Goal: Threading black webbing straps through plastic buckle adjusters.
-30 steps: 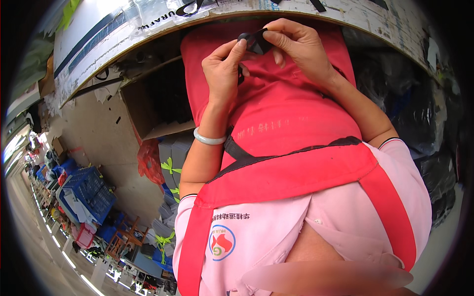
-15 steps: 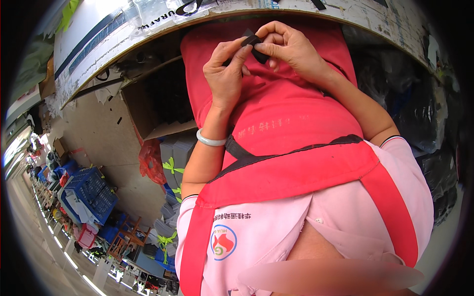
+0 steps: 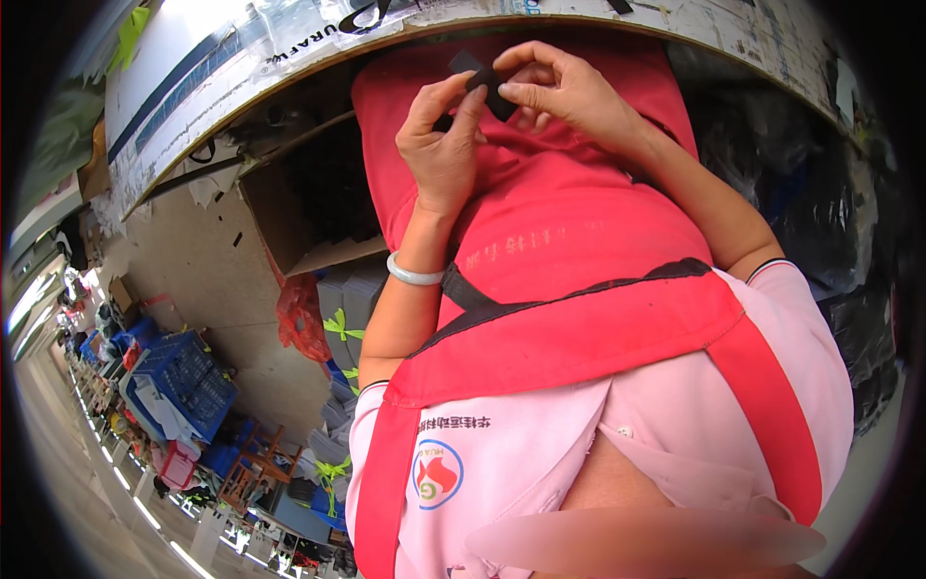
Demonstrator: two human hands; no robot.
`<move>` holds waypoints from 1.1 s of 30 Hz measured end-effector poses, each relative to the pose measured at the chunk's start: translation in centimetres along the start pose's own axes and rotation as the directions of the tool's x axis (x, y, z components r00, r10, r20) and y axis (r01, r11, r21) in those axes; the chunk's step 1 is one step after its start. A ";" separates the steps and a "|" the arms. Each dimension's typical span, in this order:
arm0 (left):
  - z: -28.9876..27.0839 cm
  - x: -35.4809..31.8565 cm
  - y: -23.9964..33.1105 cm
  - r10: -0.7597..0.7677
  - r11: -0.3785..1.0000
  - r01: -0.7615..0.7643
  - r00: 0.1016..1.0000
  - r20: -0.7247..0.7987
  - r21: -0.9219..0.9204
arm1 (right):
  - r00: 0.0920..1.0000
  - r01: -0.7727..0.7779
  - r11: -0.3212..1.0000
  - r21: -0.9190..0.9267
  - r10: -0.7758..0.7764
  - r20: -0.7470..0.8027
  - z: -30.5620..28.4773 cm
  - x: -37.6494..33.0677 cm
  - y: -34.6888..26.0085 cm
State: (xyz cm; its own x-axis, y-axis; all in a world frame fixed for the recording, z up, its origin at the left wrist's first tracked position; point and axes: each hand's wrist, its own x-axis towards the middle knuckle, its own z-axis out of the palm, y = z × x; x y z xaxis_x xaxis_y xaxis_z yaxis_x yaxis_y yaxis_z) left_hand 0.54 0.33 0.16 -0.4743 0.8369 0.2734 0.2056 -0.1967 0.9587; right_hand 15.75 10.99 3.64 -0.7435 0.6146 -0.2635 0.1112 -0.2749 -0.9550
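Observation:
Over my lap, in front of the red apron (image 3: 579,193), I hold a small black strip-like piece (image 3: 494,98), apparently folded or layered. Its dark grey flat end (image 3: 465,63) sticks up past my left fingertips. My left hand (image 3: 436,140) pinches the piece between thumb and forefinger. From the other side, my right hand (image 3: 574,96) has its thumb against the piece's right edge, the forefinger curled above and the other fingers bent. The fingers partly cover the piece, so its material and full shape cannot be made out.
The worktable edge (image 3: 318,60) curves just beyond my hands. Under it at left stands an open cardboard box (image 3: 338,253) with dark contents. A red plastic bag (image 3: 301,318) and grey stacks with green ties (image 3: 362,299) lie beside me. Black plastic bags (image 3: 820,232) are at right.
The piece has turned slightly between my fingers, and more of its grey end shows at the upper left. My right forefinger has lifted a little; both hands stay in nearly the same place.

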 end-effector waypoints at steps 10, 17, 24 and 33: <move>-0.6 -0.1 0.7 -0.222 0.946 0.223 0.975 0.033 -0.234 | 0.989 -0.038 0.996 -0.082 0.049 0.139 -0.5 -0.3 0.2; -0.5 -0.6 1.2 0.041 0.999 -0.040 0.997 0.069 -0.008 | 0.998 0.065 0.987 -0.146 -0.061 0.033 -1.3 0.0 -0.5; -0.7 -1.3 1.8 0.066 0.997 -0.072 0.984 0.167 0.030 | 0.945 -0.072 0.965 -0.253 0.147 0.292 -2.1 0.9 -0.9; -0.8 -1.8 3.2 -0.034 0.997 0.048 0.974 0.222 -0.056 | 0.984 0.136 0.947 -0.290 -0.095 0.150 -2.8 2.4 0.3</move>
State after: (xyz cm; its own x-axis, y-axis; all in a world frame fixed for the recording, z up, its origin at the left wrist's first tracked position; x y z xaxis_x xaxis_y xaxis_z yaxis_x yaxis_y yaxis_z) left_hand 1.34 -2.23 2.76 -0.2789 0.9357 0.2162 0.1341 -0.1850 0.9735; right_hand 15.90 14.45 2.36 -0.8413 0.5199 -0.1481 0.1955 0.0372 -0.9800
